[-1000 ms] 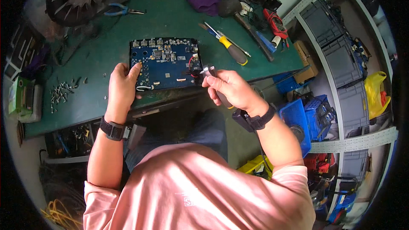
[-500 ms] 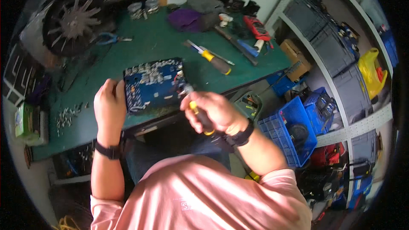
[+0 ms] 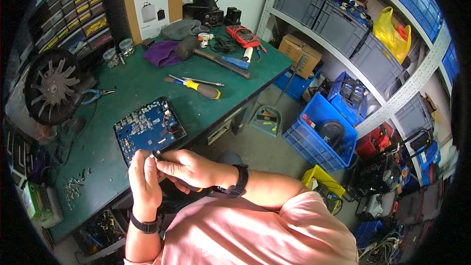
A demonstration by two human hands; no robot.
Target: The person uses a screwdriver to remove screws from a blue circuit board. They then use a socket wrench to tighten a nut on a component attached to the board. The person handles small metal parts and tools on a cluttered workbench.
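Observation:
Near the bench's front edge my two hands are brought together. My right hand (image 3: 189,168) is closed round a screwdriver (image 3: 197,189); most of its handle is hidden by the palm, with a yellowish end showing below. Beside it my left hand (image 3: 144,176) pinches with thumb and finger at the screwdriver's tip end, where a small pale bit shows, too small to name. Just beyond the fingers lies a blue circuit board (image 3: 142,141) in a dark frame, flat on the green bench (image 3: 117,110). A second yellow-and-grey screwdriver (image 3: 203,90) rests farther back.
Loose screws (image 3: 73,186) lie at the left, with blue-handled pliers (image 3: 97,95) and a black finned wheel (image 3: 55,86) behind. A hammer (image 3: 221,63), purple cloth (image 3: 161,54) and red meter (image 3: 242,36) sit at the back. Blue crates (image 3: 314,140) stand on the floor right.
My right hand has drawn the screwdriver back from the board's right side toward my left hand. My left hand has left the board's left edge and met it. The view has turned rightward.

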